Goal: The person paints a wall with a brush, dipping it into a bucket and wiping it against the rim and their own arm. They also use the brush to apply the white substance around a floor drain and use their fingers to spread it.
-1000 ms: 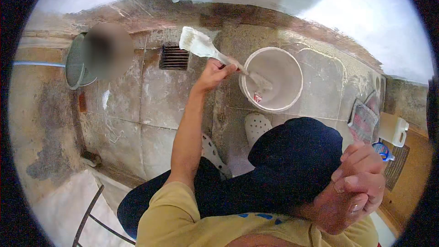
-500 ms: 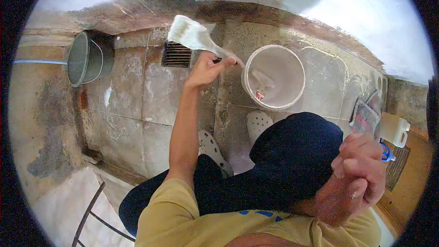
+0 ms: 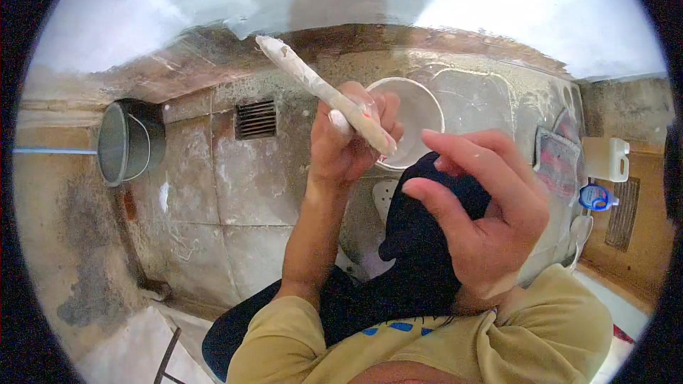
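Observation:
My left hand (image 3: 338, 146) is closed round a paintbrush (image 3: 302, 75) coated in whitish paint. The brush is seen edge-on, its bristle end towards the wall at upper left and its handle end pointing at my right hand. My right hand (image 3: 491, 203) is raised above my knee, thumb and fingers apart, with nothing in it. It is near the handle end without touching it. Behind my left hand stands a white bucket (image 3: 435, 110) on the floor, partly hidden by that hand. Fresh white paint covers the wall (image 3: 491, 0) above a brown, unpainted strip.
A dark bucket (image 3: 114, 144) with a wire handle lies at the left, near a floor drain (image 3: 255, 119). To the right are a grey rag (image 3: 555, 156), a white jug (image 3: 605, 158) and a blue-labelled bottle (image 3: 596, 198). Stained tiles (image 3: 249, 185) make up the floor.
My left hand has drawn the brush back towards my body and turned it edge-on. My right hand has risen from the right towards the brush and its curled fingers have spread.

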### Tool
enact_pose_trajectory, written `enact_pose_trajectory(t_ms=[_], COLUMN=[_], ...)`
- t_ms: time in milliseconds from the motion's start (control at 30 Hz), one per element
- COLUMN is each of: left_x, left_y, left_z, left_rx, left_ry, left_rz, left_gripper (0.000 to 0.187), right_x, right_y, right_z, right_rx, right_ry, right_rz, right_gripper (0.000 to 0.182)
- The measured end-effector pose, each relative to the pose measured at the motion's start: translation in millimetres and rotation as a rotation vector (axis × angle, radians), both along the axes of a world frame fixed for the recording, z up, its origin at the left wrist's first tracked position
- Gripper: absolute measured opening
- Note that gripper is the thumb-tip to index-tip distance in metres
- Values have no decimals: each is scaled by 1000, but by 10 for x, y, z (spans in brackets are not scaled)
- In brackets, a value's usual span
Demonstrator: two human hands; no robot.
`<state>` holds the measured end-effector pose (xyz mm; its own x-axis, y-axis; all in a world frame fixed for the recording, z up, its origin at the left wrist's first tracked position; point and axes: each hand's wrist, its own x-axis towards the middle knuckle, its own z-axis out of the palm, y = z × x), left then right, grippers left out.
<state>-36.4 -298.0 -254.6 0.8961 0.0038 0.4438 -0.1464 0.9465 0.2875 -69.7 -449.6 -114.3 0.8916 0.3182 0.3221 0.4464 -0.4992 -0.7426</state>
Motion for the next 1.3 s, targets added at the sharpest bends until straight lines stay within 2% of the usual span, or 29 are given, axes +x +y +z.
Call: enact_pose_trajectory(t_ms=[67, 200, 367, 567, 700, 767, 833, 1100, 1300], left_x=[-50, -79, -82, -61, -70, -54, -53, -40, -15], left_y=[-71, -134, -128, -83, -37, -34, -46, -135, -170], left_z=[78, 121, 111, 103, 127, 137, 130, 119, 119], left_rx=[44, 42, 41, 95, 88, 100, 111, -132, -157], left_ry=[-12, -69, -144, -190, -135, -135, -134, -51, -19], left_rz=[33, -13, -91, -159, -152, -139, -125, -287, -315], left_gripper=[39, 39, 36, 33, 33, 33, 34, 39, 39], right_x=[-8, -13, -33, -3, 0, -1, -11, -3, -23], right_y=[10, -14, -53, -89, -43, -21, -52, -145, -96], right_z=[6, 20, 5, -2, -21, -26, -22, -13, 10], right_rx=[22, 5, 112, 78, 51, 65, 111, 219, 167], right_ry=[12, 10, 34, 46, 14, -21, 3, 56, 83], right_rz=[22, 44, 116, 208, 142, 21, 43, 97, 26], right_gripper=[40, 37, 28, 24, 19, 17, 17, 20, 18])
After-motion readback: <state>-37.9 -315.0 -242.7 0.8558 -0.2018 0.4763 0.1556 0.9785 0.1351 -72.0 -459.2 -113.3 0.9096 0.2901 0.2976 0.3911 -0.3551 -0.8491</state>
